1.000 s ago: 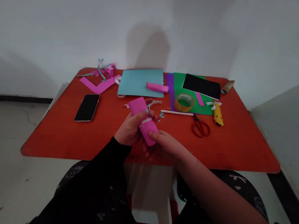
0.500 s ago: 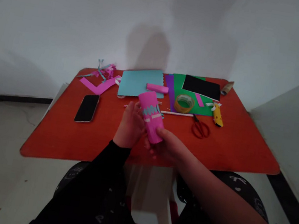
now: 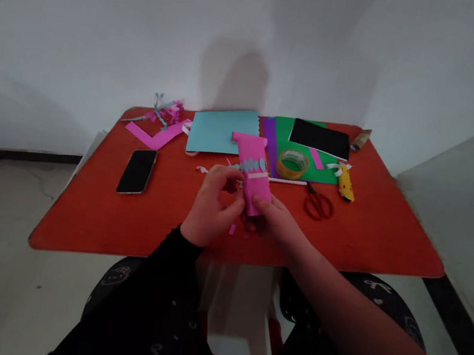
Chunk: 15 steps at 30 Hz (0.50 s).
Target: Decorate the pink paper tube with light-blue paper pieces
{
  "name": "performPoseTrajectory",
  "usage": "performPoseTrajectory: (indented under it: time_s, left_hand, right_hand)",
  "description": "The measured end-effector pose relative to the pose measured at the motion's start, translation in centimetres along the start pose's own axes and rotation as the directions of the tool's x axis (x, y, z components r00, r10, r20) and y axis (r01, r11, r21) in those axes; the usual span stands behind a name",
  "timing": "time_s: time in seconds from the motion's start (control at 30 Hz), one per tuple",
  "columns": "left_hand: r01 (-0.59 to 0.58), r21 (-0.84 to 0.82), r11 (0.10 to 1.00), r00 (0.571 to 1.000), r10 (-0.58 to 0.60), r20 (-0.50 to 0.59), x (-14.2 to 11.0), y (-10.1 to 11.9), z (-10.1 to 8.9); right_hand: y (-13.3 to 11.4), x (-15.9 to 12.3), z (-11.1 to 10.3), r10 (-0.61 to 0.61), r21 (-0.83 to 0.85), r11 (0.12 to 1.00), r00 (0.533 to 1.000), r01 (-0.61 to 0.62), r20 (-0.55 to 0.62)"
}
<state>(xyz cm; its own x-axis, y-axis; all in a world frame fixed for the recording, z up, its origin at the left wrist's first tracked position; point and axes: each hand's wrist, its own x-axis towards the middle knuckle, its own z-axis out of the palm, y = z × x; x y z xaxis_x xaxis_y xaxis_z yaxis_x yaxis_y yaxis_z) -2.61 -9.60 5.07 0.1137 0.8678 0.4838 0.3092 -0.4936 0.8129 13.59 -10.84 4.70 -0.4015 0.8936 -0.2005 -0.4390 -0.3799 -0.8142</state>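
My right hand (image 3: 273,217) grips the lower end of a pink paper tube (image 3: 257,188), thumb on its front. A light blue zigzag paper strip (image 3: 251,165) and a thin white strip wrap across the tube's middle. My left hand (image 3: 215,204) is at the tube's left side, its fingers curled and thumb bent toward them, close to the end of the strips. Whatever lies between those fingertips is too small to make out. Behind the held tube, a second pink roll (image 3: 236,137) is mostly covered.
Red scissors (image 3: 318,205), a tape roll (image 3: 292,164) and a yellow spotted tube (image 3: 346,182) lie to the right. A phone (image 3: 137,171) rests at left. Blue paper (image 3: 215,131), green paper (image 3: 283,131), a black tablet-like slab (image 3: 320,139) and paper scraps (image 3: 168,113) sit toward the wall.
The pink tube has moved slightly right and away from me, and stands more upright. My left hand has gone from loosely spread behind it to curled at its left side.
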Motion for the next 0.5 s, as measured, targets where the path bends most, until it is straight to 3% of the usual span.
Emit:
performPoseTrajectory:
  time_s: [0.5]
  left_hand:
    - [-0.024,0.025,0.999,0.998,0.023,0.056,-0.08,0.15,-0.01]
  right_hand:
    - [-0.45,-0.39,0.06,0.074,0.077,0.994,0.993,-0.081,0.088]
